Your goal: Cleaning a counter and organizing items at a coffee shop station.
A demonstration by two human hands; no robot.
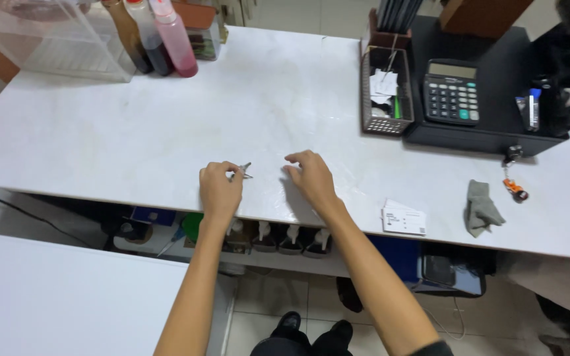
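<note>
White marble-look bench (166, 125) carries both hands near its front edge. The left hand (219, 188) pinches a small metal key-like piece (243, 170), fingers closed on it; the right hand (311, 179) rests beside it, fingers curled, holding nothing. It looks like a pick-up just made; lifting it cleanly needs a firm pinch. A calculator (452, 91), mesh basket (384, 99), grey cloth (481, 207) and bottles (159, 36) stand around.

Shop counter (166, 125), calculator (452, 91), cash drawer (496, 132)
</note>
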